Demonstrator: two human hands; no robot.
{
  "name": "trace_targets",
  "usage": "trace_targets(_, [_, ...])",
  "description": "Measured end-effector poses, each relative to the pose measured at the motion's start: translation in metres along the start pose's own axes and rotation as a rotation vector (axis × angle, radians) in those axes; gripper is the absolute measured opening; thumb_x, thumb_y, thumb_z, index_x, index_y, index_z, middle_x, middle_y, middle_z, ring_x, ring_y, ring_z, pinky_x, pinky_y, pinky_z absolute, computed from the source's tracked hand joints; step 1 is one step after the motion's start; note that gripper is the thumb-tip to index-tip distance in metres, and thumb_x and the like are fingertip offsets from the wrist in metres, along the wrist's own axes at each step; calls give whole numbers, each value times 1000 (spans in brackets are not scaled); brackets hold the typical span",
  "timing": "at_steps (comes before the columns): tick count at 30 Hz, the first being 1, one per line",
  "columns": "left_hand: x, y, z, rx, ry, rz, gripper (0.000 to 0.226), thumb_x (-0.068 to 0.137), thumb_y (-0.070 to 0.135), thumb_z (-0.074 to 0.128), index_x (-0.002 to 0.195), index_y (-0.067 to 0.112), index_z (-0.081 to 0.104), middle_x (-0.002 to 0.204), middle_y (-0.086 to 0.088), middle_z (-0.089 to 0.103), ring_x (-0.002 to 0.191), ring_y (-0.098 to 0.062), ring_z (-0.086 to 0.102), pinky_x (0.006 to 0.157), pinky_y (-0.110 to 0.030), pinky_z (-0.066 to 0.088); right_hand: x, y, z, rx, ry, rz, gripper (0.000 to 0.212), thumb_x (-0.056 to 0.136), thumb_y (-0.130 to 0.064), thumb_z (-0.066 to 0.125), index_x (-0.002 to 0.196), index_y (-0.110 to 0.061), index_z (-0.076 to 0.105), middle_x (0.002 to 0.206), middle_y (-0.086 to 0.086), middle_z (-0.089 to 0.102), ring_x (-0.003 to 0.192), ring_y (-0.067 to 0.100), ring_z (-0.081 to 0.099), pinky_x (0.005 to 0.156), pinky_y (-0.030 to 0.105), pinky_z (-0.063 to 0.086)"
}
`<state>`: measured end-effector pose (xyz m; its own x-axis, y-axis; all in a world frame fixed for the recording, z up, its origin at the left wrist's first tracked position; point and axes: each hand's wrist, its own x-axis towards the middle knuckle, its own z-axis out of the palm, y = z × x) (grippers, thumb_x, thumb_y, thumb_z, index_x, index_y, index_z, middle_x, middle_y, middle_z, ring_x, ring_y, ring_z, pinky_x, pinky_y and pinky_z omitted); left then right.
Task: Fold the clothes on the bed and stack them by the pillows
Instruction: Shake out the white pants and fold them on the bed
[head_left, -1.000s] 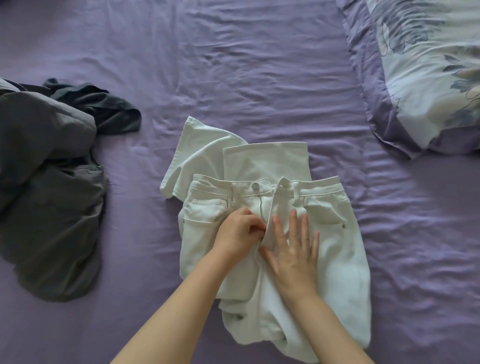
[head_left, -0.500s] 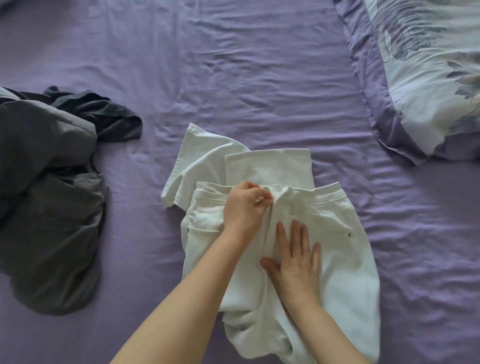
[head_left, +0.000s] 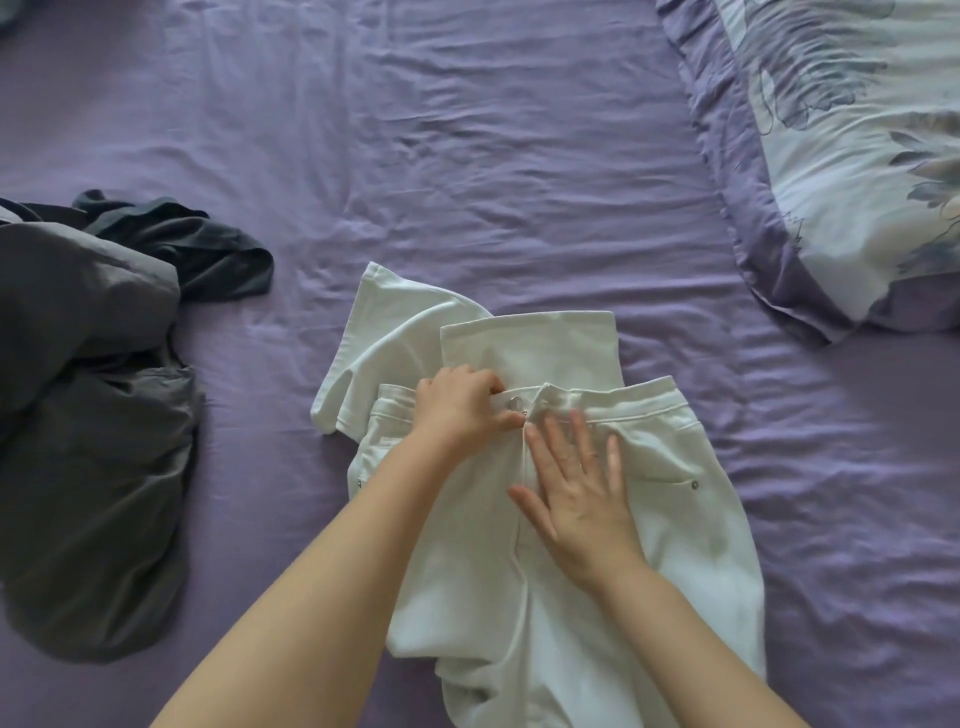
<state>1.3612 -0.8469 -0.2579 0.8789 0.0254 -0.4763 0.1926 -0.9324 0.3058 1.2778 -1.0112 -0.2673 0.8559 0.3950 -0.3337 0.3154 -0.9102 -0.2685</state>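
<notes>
White jeans (head_left: 675, 519) under flat open right hand (head_left: 576, 499), waistband pinched in left hand (head_left: 462, 410).

open: sheet (head_left: 519, 156) toward pillow (head_left: 841, 156) | blocked left: dark clothes (head_left: 88, 441)

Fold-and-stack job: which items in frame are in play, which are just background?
In play:
white jeans, gripped at the waistband by the left hand, pressed flat by the right hand
dark grey clothes, unfolded
floral pillow, stack spot

Background:
purple sheet
</notes>
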Motion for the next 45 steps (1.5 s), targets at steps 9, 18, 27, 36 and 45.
trace_targets(9, [-7, 3, -7, -393, -80, -72, 14, 88, 34, 60, 90, 23, 70, 95, 1, 69, 92, -20, 63, 81, -35, 50, 20, 9, -31, 267, 353, 36, 40, 94, -31, 39, 127, -15, 56, 134, 2, 55, 131, 25, 43, 103, 42, 33])
trace_targets(18, [-13, 4, -17, -440, -209, -52, 38, 88, 36, 63, 55, 23, 49, 51, 8, 41, 48, -7, 38, 48, -28, 28, 59, 24, -51, 453, 238, -14, 14, 86, -13, 65, 99, -10, 67, 108, 7, 63, 116, 30, 51, 97, 43, 38])
trace_targets(27, [-43, 22, -45, -846, -189, -152, 26, 88, 32, 65, 82, 6, 69, 68, -4, 52, 61, -15, 47, 56, -24, 37, 33, 21, -89, 440, 366, -281, 7, 78, -2, 65, 84, -5, 66, 84, 2, 64, 89, 31, 54, 83, 22, 37])
trace_targets(36, [-81, 45, -71, -933, -188, -137, 26, 81, 34, 71, 65, 17, 60, 54, 6, 43, 49, -9, 38, 49, -23, 30, 10, 13, -129, 443, 261, -319, 13, 76, 1, 72, 88, -3, 67, 94, 8, 64, 89, 32, 56, 82, 29, 41])
trace_targets(45, [-121, 44, -72, -919, -258, 85, 23, 78, 38, 71, 86, 16, 70, 67, 12, 55, 64, -5, 51, 61, -22, 36, -10, 7, -152, 706, 58, -164, 15, 83, -5, 68, 94, -14, 72, 94, 3, 64, 92, 8, 57, 84, 13, 41])
